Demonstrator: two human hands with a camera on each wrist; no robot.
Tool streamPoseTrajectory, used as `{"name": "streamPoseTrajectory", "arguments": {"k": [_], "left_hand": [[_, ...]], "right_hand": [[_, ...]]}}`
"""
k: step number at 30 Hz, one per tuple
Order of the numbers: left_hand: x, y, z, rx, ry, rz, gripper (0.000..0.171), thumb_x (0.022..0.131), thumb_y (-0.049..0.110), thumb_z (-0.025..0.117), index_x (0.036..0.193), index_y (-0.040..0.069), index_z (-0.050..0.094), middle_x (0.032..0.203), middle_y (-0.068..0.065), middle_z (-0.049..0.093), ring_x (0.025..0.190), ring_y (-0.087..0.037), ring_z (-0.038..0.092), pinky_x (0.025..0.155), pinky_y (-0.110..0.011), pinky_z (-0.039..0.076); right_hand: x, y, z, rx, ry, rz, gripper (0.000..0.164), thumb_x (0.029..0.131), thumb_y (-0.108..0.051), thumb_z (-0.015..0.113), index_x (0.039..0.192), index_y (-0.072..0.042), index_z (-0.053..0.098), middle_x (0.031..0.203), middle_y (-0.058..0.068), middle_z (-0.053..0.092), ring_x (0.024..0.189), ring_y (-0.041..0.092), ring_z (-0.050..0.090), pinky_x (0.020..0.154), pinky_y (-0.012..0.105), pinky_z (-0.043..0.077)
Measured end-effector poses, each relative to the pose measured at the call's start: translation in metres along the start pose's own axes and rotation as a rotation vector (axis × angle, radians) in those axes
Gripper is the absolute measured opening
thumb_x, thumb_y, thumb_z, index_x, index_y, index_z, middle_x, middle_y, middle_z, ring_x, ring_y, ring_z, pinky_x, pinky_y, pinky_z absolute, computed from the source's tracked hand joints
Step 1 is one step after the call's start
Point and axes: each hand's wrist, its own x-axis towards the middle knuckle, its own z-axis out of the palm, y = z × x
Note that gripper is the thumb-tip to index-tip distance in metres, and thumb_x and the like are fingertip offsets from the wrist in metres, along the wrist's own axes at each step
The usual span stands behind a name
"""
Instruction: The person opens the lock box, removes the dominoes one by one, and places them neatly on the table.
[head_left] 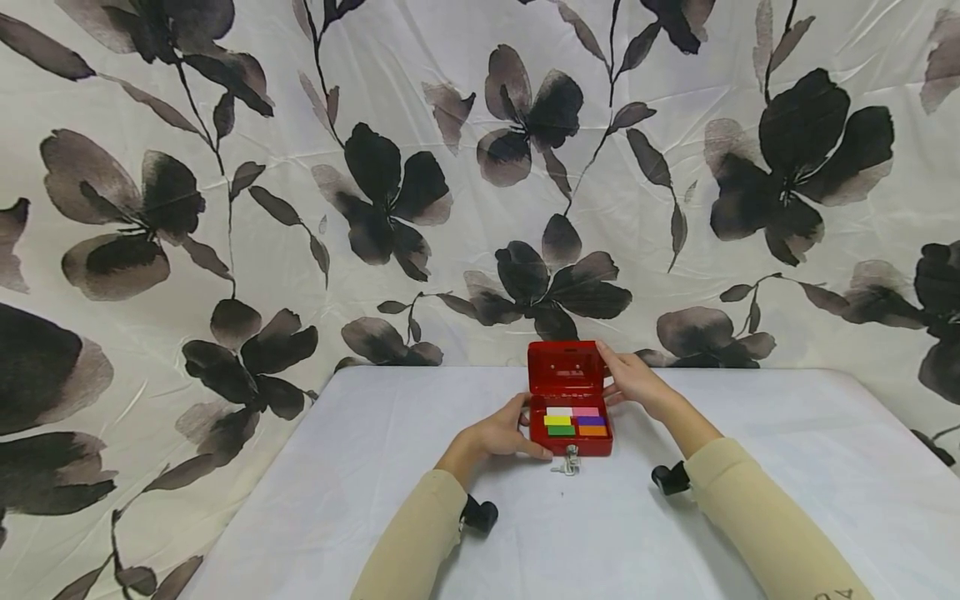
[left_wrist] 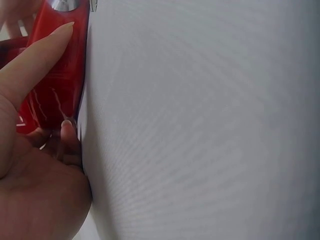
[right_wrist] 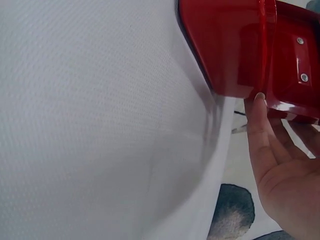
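Observation:
A small red metal cash box stands on the table with its lid raised. Inside lie several flat coloured blocks: white, pink, yellow, purple, green and orange. Small keys hang from the lock at its front. My left hand grips the box's left side, its thumb along the front wall and the other fingers at the side, as the left wrist view also shows. My right hand touches the lid's right edge with fairly straight fingers; in the right wrist view one fingertip meets the corner near the hinge.
A white cloth covers the table. Behind it hangs a floral fabric backdrop, close to the table's far edge. Black wrist cameras sit below both forearms, just over the tabletop.

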Motion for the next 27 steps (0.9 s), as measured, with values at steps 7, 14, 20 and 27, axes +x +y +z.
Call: {"name": "streamPoseTrajectory", "arguments": {"k": [7,14,20,27], "left_hand": [[-0.001,0.002,-0.001,0.002,-0.002,0.006,0.097,0.076,0.022,0.091,0.153,0.019,0.033,0.132,-0.004,0.052,0.126,-0.024,0.044,0.106,-0.052,0.047],[-0.004,0.004,0.000,0.007,-0.008,0.014,0.097,0.076,0.023,0.091,0.153,0.020,0.033,0.135,-0.003,0.051,0.128,-0.024,0.044,0.106,-0.051,0.048],[-0.004,0.004,0.001,0.019,0.002,0.001,0.097,0.076,0.023,0.092,0.153,0.018,0.033,0.128,-0.004,0.052,0.123,-0.024,0.045,0.105,-0.050,0.048],[-0.003,0.003,0.001,0.018,0.001,0.003,0.097,0.077,0.022,0.091,0.153,0.018,0.033,0.131,-0.005,0.052,0.125,-0.025,0.044,0.106,-0.052,0.047]], "right_hand": [[0.000,-0.002,-0.001,-0.003,0.008,0.003,0.085,0.105,-0.065,0.028,0.150,0.006,0.041,0.140,0.031,0.054,0.099,0.036,0.072,0.089,0.047,0.059],[-0.006,-0.004,-0.001,-0.007,-0.019,0.015,0.083,0.106,-0.063,0.026,0.153,0.005,0.036,0.143,0.031,0.051,0.108,0.040,0.069,0.092,0.048,0.058],[-0.013,-0.004,-0.003,-0.065,-0.028,-0.023,0.075,0.110,-0.055,0.028,0.154,0.006,0.033,0.145,0.032,0.050,0.112,0.041,0.067,0.089,0.047,0.059],[-0.024,-0.004,-0.008,-0.225,-0.021,-0.121,0.056,0.110,-0.032,0.047,0.146,0.010,0.043,0.139,0.031,0.054,0.110,0.041,0.066,0.082,0.043,0.061]]}}
